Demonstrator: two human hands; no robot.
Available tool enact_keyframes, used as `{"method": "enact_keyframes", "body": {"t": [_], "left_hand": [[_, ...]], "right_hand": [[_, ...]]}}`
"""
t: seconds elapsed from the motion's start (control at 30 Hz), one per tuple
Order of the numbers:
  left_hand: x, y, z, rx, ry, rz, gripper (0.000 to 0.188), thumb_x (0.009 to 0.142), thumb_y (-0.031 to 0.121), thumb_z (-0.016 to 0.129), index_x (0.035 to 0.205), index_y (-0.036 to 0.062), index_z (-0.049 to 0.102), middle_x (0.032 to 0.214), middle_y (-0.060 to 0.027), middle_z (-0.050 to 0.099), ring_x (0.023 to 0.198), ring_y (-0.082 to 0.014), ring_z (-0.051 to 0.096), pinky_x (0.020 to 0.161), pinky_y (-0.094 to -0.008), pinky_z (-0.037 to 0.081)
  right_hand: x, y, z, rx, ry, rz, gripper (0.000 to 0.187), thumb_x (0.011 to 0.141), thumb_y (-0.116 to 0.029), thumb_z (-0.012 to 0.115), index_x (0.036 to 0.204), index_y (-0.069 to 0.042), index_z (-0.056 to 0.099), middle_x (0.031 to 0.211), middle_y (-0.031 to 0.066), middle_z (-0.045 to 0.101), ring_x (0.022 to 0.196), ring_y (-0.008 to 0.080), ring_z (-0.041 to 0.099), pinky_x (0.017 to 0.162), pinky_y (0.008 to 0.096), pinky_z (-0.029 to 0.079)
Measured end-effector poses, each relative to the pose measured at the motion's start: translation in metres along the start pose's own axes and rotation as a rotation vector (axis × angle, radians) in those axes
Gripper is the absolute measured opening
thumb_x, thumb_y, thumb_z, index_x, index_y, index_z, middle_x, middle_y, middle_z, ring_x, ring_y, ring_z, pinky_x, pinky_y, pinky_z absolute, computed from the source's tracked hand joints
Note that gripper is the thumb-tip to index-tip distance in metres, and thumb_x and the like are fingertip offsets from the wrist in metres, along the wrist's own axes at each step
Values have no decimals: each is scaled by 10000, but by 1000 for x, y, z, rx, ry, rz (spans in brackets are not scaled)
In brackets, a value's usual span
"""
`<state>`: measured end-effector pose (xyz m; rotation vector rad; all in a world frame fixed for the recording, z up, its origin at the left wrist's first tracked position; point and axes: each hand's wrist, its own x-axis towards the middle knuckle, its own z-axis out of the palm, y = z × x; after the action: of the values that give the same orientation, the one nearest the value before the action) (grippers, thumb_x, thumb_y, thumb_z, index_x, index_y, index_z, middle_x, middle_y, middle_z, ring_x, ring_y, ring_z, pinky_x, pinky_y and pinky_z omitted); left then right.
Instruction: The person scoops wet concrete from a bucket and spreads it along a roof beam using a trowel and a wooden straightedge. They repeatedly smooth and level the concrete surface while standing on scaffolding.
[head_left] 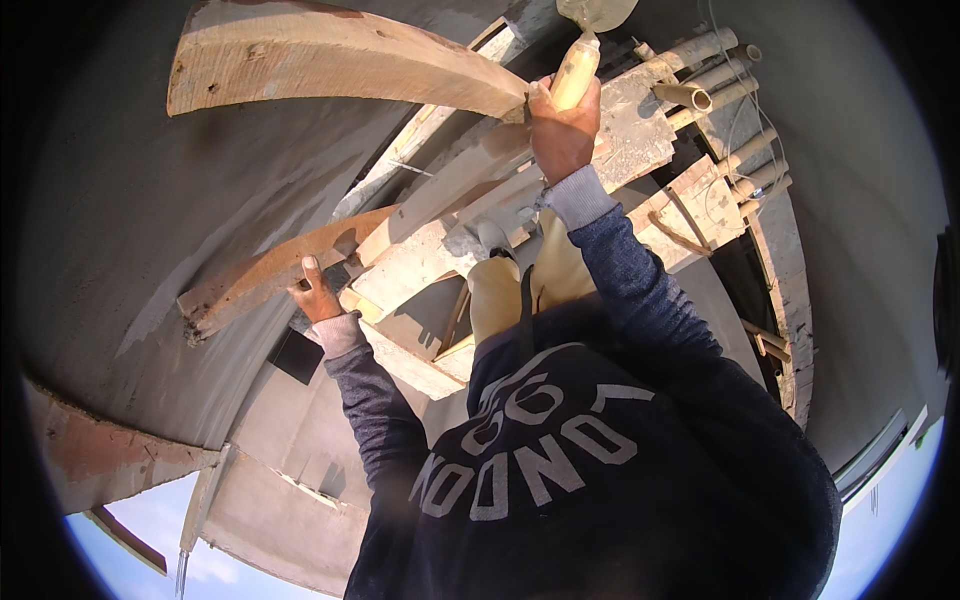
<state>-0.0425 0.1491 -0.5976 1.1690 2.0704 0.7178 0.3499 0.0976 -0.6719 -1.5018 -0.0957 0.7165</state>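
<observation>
My right hand is raised at the top centre, closed round the pale wooden handle of a trowel. Its rounded blade shows at the top edge of the picture, partly cut off. A thick, pale wooden board ends right beside this hand; whether they touch I cannot tell. At the left, lower down, my left hand is at the edge of a reddish-brown board. Its thumb sticks up, apart from the partly hidden fingers, and I see nothing held in it.
Planks of a scaffold lie around my feet, with gaps between them. Bamboo poles and loose wire stick out at the upper right. A grey plastered wall, partly damp-looking, curves along the left; another grey surface is at the right.
</observation>
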Motion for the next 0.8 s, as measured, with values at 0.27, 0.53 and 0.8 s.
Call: {"method": "enact_keyframes", "body": {"t": [0.27,0.53,0.8], "left_hand": [[6,-17,56,-65,320,417,1024,795,458,779,1420,-78,170,1329,-291,415,1135,-304,541,940,-390,502],[-9,-12,71,-107,421,248,1070,808,433,761,1463,-45,63,1353,-305,382,1153,-356,560,873,-462,595],[10,-30,67,-369,209,481,879,845,337,756,1389,-43,180,1191,-251,554,962,-270,640,764,-404,584]], "right_hand": [[-2,-2,-5,-138,5,-53,292,813,-43,658,1026,-31,458,895,93,572,823,200,601,751,339,509],[-6,6,0,-43,31,-223,315,822,-54,641,1019,13,404,876,169,585,798,277,633,728,387,516],[-14,3,5,-126,225,-266,378,820,-98,634,1062,55,388,931,273,598,872,408,656,779,448,534]]}}
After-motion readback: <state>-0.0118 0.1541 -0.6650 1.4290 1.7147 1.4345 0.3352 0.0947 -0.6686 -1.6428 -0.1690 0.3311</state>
